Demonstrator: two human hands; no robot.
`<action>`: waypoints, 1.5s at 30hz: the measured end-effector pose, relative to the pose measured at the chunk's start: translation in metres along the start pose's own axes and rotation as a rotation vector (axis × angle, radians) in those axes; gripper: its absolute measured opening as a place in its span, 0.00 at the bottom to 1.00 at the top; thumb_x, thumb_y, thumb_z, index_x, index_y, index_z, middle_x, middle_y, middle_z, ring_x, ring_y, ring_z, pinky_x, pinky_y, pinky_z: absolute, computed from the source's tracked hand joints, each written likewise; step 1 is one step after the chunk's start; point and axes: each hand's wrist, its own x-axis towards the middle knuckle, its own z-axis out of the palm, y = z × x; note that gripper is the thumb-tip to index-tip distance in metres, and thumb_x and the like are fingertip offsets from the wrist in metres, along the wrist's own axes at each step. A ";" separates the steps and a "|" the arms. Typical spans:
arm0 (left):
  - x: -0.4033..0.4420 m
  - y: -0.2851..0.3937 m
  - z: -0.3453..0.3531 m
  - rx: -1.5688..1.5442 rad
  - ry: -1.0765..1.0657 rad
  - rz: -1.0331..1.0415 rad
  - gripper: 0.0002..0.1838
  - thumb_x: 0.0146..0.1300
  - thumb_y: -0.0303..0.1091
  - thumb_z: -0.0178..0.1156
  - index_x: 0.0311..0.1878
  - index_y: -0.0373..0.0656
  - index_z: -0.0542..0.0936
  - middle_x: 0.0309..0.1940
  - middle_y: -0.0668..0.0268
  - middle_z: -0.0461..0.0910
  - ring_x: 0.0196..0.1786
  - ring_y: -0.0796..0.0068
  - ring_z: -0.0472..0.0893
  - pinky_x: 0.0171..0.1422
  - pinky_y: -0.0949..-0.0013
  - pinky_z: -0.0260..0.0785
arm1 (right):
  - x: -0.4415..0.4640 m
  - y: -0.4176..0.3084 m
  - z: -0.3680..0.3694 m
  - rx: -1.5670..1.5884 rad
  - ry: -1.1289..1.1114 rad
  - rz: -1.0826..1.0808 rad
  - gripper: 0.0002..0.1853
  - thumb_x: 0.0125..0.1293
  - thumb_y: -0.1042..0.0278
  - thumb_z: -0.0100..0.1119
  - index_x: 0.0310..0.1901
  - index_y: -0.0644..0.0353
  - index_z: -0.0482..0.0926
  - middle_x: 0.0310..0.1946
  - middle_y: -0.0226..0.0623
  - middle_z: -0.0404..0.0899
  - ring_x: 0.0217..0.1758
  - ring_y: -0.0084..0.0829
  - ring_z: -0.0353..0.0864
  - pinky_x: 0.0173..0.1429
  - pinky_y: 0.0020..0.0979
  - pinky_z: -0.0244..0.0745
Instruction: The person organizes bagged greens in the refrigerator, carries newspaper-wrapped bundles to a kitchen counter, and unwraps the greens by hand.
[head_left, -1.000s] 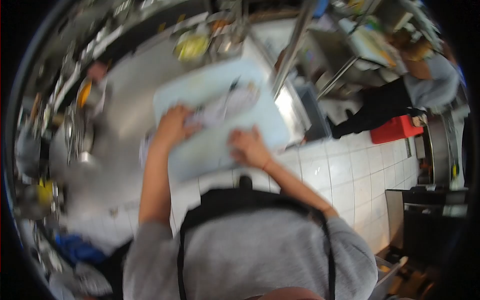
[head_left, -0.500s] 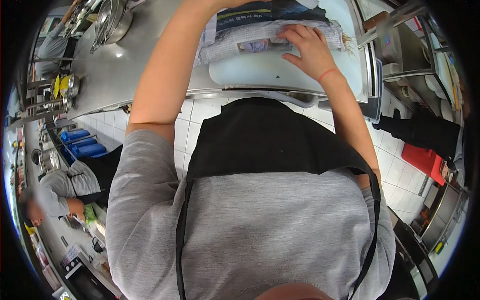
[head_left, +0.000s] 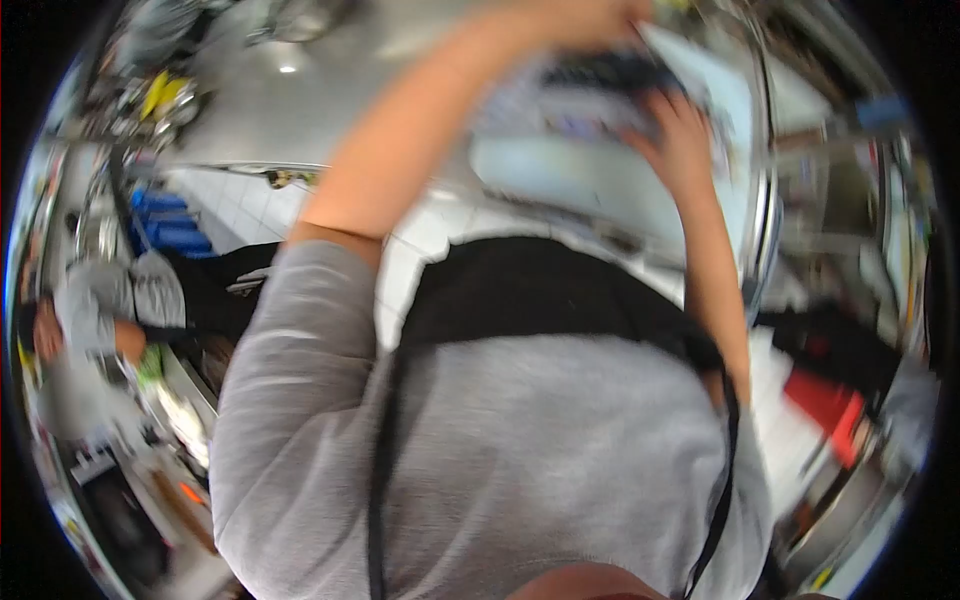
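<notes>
At the top of the view, my left hand [head_left: 600, 22] is smeared by motion above the far side of a newspaper-wrapped bundle [head_left: 520, 112]. Whether its fingers grip anything does not show. My right hand [head_left: 683, 142] rests at the bundle's right part, with fingers stretched out and thumb apart. Printed newspaper with a dark section [head_left: 610, 72] forms the wrapping; its contents are hidden. Beneath it lies a pale cutting board [head_left: 560, 178].
A steel counter [head_left: 230, 120] extends left, with blurred metal bowls [head_left: 305, 18] at its far side. A person in a grey shirt [head_left: 95, 300] works at the left beside leafy greens [head_left: 150, 365]. A red object [head_left: 825, 405] stands at the right, near another person's dark clothing [head_left: 835, 340].
The whole view has shifted and blurred as my head turned. My left hand has moved right along the bundle's far side. My right hand stays on the newspaper, fingers outstretched.
</notes>
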 end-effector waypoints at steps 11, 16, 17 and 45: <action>-0.101 0.041 0.073 -0.237 -0.275 0.195 0.07 0.51 0.39 0.59 0.33 0.50 0.77 0.36 0.65 0.74 0.44 0.62 0.77 0.41 0.58 0.70 | 0.067 -0.008 -0.084 0.415 -0.250 0.048 0.33 0.48 0.67 0.69 0.56 0.62 0.67 0.53 0.43 0.70 0.56 0.38 0.69 0.62 0.37 0.61; -0.144 0.055 0.093 -0.470 -0.232 0.053 0.18 0.50 0.43 0.64 0.41 0.46 0.74 0.41 0.61 0.74 0.48 0.58 0.75 0.47 0.57 0.68 | 0.086 -0.022 -0.011 0.232 -0.925 -0.227 0.61 0.29 0.64 0.78 0.69 0.53 0.51 0.61 0.48 0.63 0.64 0.46 0.63 0.66 0.37 0.59; -0.154 0.059 0.089 -0.460 -0.235 -0.026 0.16 0.51 0.41 0.64 0.41 0.45 0.74 0.41 0.61 0.74 0.47 0.57 0.75 0.47 0.57 0.68 | 0.085 -0.021 -0.004 0.335 -0.923 -0.242 0.62 0.27 0.67 0.78 0.69 0.51 0.51 0.58 0.48 0.65 0.60 0.46 0.65 0.63 0.37 0.62; -0.696 0.160 0.012 -0.681 0.763 -1.380 0.23 0.57 0.43 0.63 0.51 0.41 0.72 0.47 0.60 0.74 0.47 0.68 0.76 0.49 0.66 0.69 | 0.047 -0.594 0.017 0.853 -0.978 -1.208 0.45 0.36 0.73 0.71 0.62 0.60 0.61 0.53 0.46 0.70 0.59 0.42 0.69 0.62 0.34 0.63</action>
